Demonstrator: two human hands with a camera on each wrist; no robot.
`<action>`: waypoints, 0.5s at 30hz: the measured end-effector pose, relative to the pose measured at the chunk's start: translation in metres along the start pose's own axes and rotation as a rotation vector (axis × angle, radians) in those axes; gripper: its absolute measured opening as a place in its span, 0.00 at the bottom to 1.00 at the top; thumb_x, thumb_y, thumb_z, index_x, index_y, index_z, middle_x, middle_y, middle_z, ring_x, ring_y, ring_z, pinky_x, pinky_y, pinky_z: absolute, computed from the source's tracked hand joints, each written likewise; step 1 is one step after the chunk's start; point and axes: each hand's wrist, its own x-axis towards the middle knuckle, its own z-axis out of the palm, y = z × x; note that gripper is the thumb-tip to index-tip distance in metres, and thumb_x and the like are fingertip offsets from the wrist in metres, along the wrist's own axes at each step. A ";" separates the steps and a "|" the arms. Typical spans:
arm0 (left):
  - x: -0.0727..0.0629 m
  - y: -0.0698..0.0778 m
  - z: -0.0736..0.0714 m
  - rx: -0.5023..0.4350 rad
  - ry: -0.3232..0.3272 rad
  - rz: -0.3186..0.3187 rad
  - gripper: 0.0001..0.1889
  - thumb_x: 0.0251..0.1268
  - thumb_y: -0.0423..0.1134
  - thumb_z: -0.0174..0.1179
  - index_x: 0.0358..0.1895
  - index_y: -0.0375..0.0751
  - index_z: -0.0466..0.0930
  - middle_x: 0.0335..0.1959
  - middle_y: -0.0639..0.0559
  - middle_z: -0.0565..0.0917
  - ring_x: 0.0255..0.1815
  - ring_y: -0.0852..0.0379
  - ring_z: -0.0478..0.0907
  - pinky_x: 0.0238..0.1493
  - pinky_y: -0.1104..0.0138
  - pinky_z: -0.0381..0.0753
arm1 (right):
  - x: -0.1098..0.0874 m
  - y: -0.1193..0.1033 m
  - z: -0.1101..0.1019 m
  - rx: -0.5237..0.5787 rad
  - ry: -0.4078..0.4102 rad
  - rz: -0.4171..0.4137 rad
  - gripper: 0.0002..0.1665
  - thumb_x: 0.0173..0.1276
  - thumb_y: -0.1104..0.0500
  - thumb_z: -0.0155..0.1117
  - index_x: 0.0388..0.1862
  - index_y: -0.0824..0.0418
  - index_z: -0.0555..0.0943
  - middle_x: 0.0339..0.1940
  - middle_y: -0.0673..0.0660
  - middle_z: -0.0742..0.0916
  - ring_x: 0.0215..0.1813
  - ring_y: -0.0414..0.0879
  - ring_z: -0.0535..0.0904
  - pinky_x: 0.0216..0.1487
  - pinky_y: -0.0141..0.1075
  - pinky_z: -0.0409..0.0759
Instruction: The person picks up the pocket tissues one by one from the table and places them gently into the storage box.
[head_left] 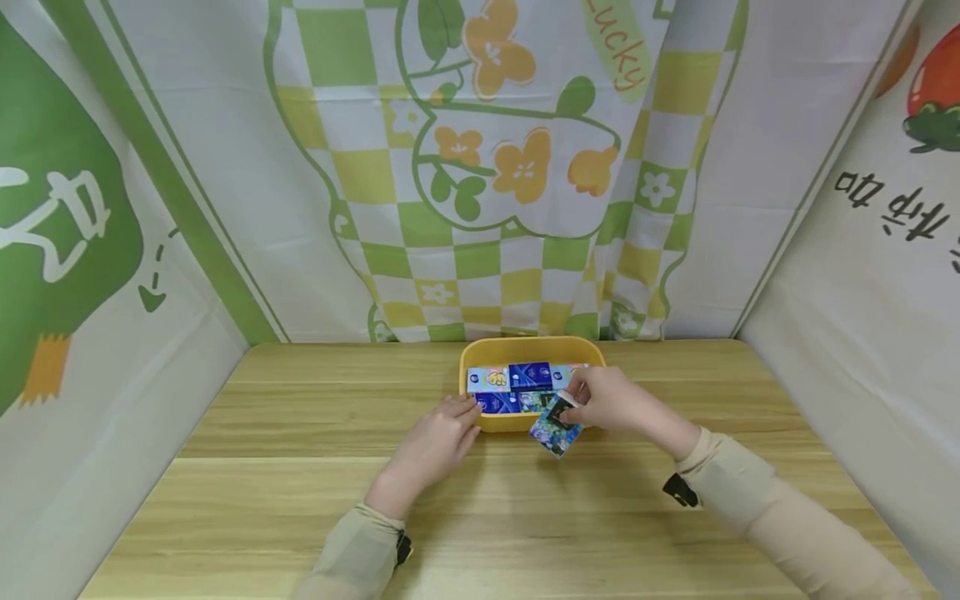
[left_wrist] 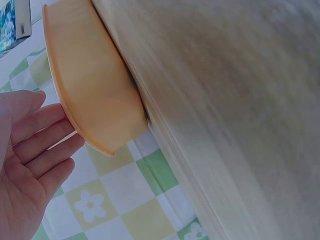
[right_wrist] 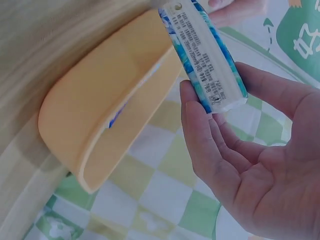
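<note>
My right hand (head_left: 611, 400) pinches a blue-green patterned tissue packet (head_left: 553, 432) between thumb and fingers, tilted over the front rim of a yellow bin (head_left: 510, 423). In the right wrist view, one printed white side of the tissue packet (right_wrist: 202, 55) shows. My left hand (head_left: 435, 442) rests its fingertips on the bin's front left rim. The left wrist view shows its fingers extended, touching the edge of the bin (left_wrist: 92, 75). Inside the bin lie dark blue packets (head_left: 529, 377), a light blue packet with a yellow figure (head_left: 487, 380) and another patterned packet (head_left: 531, 402).
The bin stands at the back of a wooden table (head_left: 315, 400), near a green-and-yellow checked curtain (head_left: 390, 250). Printed white cloth walls (head_left: 847, 275) rise on both sides.
</note>
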 end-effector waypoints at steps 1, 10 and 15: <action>0.000 0.000 0.000 -0.001 -0.001 -0.001 0.18 0.66 0.37 0.58 0.55 0.32 0.78 0.57 0.38 0.79 0.60 0.43 0.76 0.66 0.53 0.72 | 0.001 0.001 -0.002 -0.003 0.003 0.003 0.19 0.55 0.52 0.72 0.39 0.63 0.80 0.34 0.54 0.85 0.38 0.46 0.81 0.40 0.39 0.82; 0.000 0.001 -0.002 0.002 -0.019 -0.018 0.18 0.67 0.39 0.57 0.56 0.33 0.78 0.57 0.39 0.80 0.60 0.44 0.76 0.67 0.54 0.71 | 0.007 0.008 -0.017 -0.004 0.032 0.032 0.21 0.56 0.51 0.71 0.41 0.65 0.80 0.35 0.57 0.86 0.40 0.49 0.81 0.41 0.41 0.83; 0.000 0.001 -0.001 0.011 -0.025 -0.021 0.18 0.67 0.40 0.57 0.56 0.34 0.78 0.57 0.40 0.80 0.61 0.45 0.75 0.67 0.55 0.71 | 0.011 0.013 -0.022 -0.004 0.057 0.056 0.22 0.55 0.50 0.71 0.41 0.66 0.81 0.36 0.59 0.86 0.39 0.49 0.82 0.39 0.40 0.83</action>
